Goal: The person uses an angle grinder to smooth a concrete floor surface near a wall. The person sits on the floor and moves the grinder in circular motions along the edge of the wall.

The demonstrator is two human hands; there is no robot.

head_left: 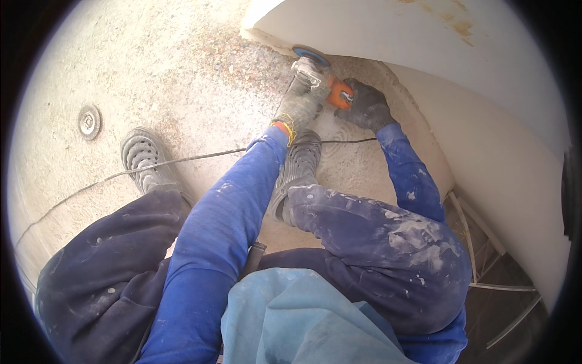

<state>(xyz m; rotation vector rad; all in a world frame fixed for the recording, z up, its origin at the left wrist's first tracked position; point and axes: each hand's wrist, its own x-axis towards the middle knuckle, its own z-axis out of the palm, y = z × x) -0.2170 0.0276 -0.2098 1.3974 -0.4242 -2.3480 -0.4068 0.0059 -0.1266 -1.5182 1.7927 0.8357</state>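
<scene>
An orange angle grinder [339, 93] lies between my two gloved hands, its blue-faced disc [311, 56] up against the lower edge of a large white curved shell [388, 33]. My left hand [301, 97], in a dusty grey glove, is closed around the grinder's front end near the disc. Farther right, my right hand [367, 106], in a dark glove, wraps the rear of the orange body. Whether the disc is spinning I cannot tell. My fingers are partly hidden by the tool and by dust.
A dark cable [200, 155] runs across the dusty ground, over my left shoe [145, 159] and past my right shoe [301, 159]. A loose round disc [89, 122] lies at the far left. Thin metal bars [503, 287] stand at the lower right, below the white shell.
</scene>
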